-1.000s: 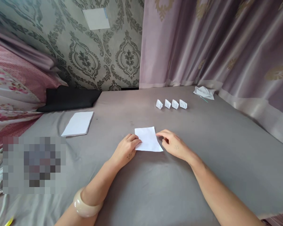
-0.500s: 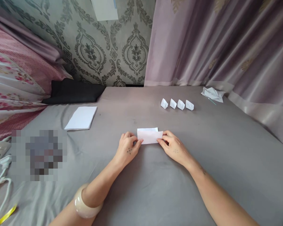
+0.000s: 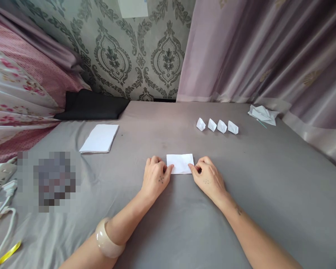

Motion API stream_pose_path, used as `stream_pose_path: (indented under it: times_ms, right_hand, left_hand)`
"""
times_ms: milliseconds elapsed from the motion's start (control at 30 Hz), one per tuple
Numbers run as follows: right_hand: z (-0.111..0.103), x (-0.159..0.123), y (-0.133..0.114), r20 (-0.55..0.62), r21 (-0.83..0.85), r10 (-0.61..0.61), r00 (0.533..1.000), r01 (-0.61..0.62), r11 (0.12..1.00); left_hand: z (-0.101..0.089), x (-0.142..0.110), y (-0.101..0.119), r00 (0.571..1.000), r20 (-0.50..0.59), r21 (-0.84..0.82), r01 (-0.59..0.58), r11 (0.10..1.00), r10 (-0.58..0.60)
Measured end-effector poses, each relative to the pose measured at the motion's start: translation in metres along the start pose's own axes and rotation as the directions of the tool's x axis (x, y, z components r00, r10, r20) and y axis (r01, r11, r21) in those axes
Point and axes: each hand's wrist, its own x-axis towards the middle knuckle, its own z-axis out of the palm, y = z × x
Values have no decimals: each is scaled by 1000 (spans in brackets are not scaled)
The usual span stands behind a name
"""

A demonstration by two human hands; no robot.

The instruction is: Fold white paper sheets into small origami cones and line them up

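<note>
A folded sheet of white paper (image 3: 180,164) lies on the grey cloth between my hands. My left hand (image 3: 157,172) pinches its left edge, with the thumb on the front lower corner and the fingers curled behind. At the right edge my right hand (image 3: 208,175) grips it the same way, thumb on top. The fingertips behind the paper are hidden. Farther back on the right stand several small folded white paper shapes (image 3: 222,126) in a row.
A stack of white paper (image 3: 100,138) lies at the left, before a black cloth (image 3: 93,104). Crumpled white paper (image 3: 264,114) sits at the back right by the curtain (image 3: 221,56). A power strip (image 3: 1,175) with cables and a yellow strip (image 3: 8,254) are at the left edge.
The paper's upper layer, offset before, now lines up with the layer beneath as one neat rectangle. Both thumbs press on its sides. The whole view has shifted slightly.
</note>
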Motion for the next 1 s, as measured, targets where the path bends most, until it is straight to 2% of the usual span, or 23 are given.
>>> stream_pose_path:
  times_ms: [300, 1000]
  right_hand:
    - [-2, 0, -3, 30, -49, 14, 999, -12, 999]
    - [-3, 1, -3, 29, -61, 2, 1000, 0, 998]
  left_hand:
    - [-2, 2, 3, 999, 21, 7, 34, 999, -34]
    - [-1, 1, -1, 1000, 6, 6, -20, 1000, 20]
